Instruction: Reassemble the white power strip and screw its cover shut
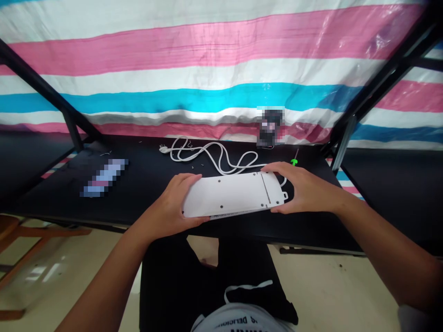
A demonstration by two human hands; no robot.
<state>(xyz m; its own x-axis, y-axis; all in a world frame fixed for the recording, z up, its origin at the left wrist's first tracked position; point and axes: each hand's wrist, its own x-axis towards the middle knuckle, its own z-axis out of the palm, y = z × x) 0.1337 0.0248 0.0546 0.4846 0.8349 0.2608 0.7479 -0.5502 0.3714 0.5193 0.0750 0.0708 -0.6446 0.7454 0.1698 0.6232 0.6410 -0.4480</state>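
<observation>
Between both hands is a white power strip [235,196], its flat side with several screw holes turned up toward me. My left hand [178,203] grips the left end, fingers along the far edge and thumb along the near edge. On the right end, my right hand [294,189] holds it the same way, beside a small white hanging loop. A white cord [221,159] runs from behind the right end and lies in loose loops on the black table [145,198]. Its plug [164,148] rests at the cord's left end.
A screwdriver with a green handle [294,162] lies beyond my right hand. Small bits, perhaps screws [193,166], are scattered near the cord. Two blurred-out objects lie at left [104,178] and at the back [270,129]. A striped sheet [207,46] hangs behind, between black frame bars [51,92].
</observation>
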